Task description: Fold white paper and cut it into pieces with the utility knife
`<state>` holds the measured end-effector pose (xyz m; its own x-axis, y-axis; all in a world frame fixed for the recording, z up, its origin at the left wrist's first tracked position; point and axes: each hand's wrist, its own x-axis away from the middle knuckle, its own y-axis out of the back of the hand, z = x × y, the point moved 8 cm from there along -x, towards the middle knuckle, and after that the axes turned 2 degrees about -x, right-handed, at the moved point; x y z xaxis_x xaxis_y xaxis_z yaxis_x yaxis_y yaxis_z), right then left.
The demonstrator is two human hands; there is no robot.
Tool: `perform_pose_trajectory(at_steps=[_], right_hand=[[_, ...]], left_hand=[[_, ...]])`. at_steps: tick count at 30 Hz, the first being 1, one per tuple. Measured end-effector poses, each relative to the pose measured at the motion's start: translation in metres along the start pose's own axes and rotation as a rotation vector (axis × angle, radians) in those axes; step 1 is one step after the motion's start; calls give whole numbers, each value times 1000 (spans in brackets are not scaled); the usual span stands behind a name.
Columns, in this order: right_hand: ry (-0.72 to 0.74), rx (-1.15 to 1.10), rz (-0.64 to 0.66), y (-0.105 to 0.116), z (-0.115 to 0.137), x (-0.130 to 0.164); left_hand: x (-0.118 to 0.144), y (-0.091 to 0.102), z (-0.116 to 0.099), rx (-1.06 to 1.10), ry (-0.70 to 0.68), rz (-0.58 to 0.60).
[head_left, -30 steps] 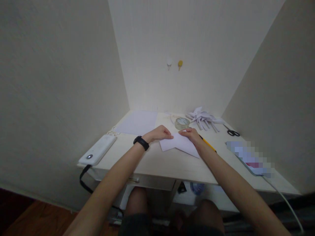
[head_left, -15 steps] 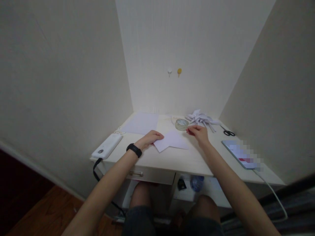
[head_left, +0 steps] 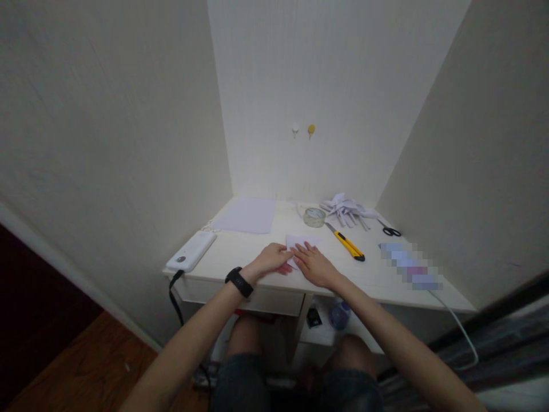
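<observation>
A small folded piece of white paper point(head_left: 291, 242) lies near the front edge of the desk. At its left side my left hand point(head_left: 271, 258) has its thumb and fingers closed on the paper's edge. My right hand point(head_left: 315, 266) rests flat over the paper with fingers stretched out, covering much of it. To the right lies a yellow utility knife point(head_left: 348, 245), its blade end toward a roll of clear tape point(head_left: 314, 217).
Folded paper pinwheels point(head_left: 345, 207) are heaped at the back right, with black scissors point(head_left: 391, 231) beside them. White sheets point(head_left: 246, 215) lie at the back left. A white power bank-like device point(head_left: 191, 250) and a cabled phone point(head_left: 409, 266) flank the desk point(head_left: 240, 269).
My right hand has moved left and down from near the tape onto the paper. The paper now looks smaller and is nearer me. The utility knife has come into view.
</observation>
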<state>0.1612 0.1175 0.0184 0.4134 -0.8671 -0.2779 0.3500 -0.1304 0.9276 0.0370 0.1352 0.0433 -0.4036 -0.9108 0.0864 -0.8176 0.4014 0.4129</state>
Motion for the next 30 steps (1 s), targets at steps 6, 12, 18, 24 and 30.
perform_pose_trajectory(at_steps=[6,12,18,24,30], right_hand=[[86,-127,157,1,-13,-1],[101,-243,133,13,-26,-15],[47,-36,-127,24,-5,-7],[147,-91,-64,19,1,12],[211,-157,22,25,-17,7]], left_hand=[[41,1,-27,-773,-504,-161],[62,-39,-12,-936,-766,-138],[67,-38,-15,-893,-788,-177],[72,-43,-22,-803,-843,-24],[54,-25,-10,-959,-727,-101]])
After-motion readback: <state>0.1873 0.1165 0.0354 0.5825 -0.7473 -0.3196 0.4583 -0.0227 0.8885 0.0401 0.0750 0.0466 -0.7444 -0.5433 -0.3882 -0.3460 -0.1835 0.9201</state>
